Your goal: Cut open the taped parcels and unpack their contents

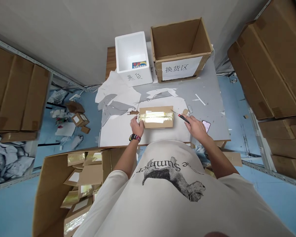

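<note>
A small taped cardboard box point(160, 125) with a white label under shiny tape lies on the worktable point(207, 93). My left hand point(137, 127) is closed on the left end of this box, steadying it. In my right hand point(194, 127) is a thin-bladed tool with a black and red handle point(184, 118), held closed in the fingers. The tool's tip reaches the upper right edge of the box; whether it touches the cardboard is too small to tell.
At the table's back stand a white foam box point(140, 76) and a larger open carton point(182, 69). A phone point(206, 125) lies right of my right hand. Left below, a big carton point(48, 187) holds several parcels. Shelves with cartons flank both sides.
</note>
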The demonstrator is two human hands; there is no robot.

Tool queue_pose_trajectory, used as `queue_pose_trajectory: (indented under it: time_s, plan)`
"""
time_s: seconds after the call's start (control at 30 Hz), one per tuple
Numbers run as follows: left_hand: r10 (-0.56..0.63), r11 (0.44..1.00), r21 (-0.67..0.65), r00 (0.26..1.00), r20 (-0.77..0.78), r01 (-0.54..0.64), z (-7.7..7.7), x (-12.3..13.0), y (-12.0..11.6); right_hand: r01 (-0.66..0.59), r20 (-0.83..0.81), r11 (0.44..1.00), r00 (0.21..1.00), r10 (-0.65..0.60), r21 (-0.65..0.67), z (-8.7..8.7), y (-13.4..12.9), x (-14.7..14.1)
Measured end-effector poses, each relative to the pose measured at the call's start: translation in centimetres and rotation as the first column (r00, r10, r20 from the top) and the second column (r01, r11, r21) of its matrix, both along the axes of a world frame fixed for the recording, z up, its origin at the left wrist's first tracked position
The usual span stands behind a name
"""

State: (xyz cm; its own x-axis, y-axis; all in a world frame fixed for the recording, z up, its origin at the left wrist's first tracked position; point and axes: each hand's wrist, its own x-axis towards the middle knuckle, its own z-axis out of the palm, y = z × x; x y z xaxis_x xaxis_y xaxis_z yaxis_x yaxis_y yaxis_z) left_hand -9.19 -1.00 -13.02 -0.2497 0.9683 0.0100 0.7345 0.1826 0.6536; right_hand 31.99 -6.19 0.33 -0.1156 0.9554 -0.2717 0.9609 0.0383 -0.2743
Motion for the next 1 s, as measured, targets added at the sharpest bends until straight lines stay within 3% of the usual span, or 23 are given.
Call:
queue_pose_trajectory:
  time_s: [0.1, 0.2, 0.4, 0.5, 0.77, 1.0]
  plan:
    - [-0.195, 0.974, 0.072, 0.961, -0.197, 0.213, 2.6, 1.6, 1.1, 0.013, -0.024, 1.000, 1.000, -0.013, 0.002, -1.3, -0.1, 0.0]
    - [-0.458, 0.885, -0.057, 0.839, -0.294, 0.463, 4.5, 3.5, 3.1, 0.026, -0.071, 1.000, 0.997, -0.027, -0.016, -2.4, -0.5, -0.2]
    - [-0.668, 0.744, -0.297, 0.667, -0.330, 0.598, 4.5, 6.1, 7.9, 0.093, -0.164, 0.994, 0.981, -0.102, -0.063, -4.2, -2.0, -1.1]
    - [-0.706, 0.709, -0.326, 0.633, -0.318, 0.626, 4.2, 6.3, 9.1, 0.144, -0.210, 0.988, 0.966, -0.154, -0.063, -4.7, -2.9, -1.0]
    - [-0.688, 0.721, -0.249, 0.622, -0.375, 0.647, 4.5, 6.9, 8.3, 0.213, -0.280, 0.977, 0.938, -0.203, 0.005, -5.2, -4.0, 0.4]
    - [-0.689, 0.719, -0.217, 0.633, -0.354, 0.660, 4.2, 7.0, 8.7, 0.081, -0.135, 0.997, 0.988, -0.077, 0.020, -5.1, -2.9, 0.7]
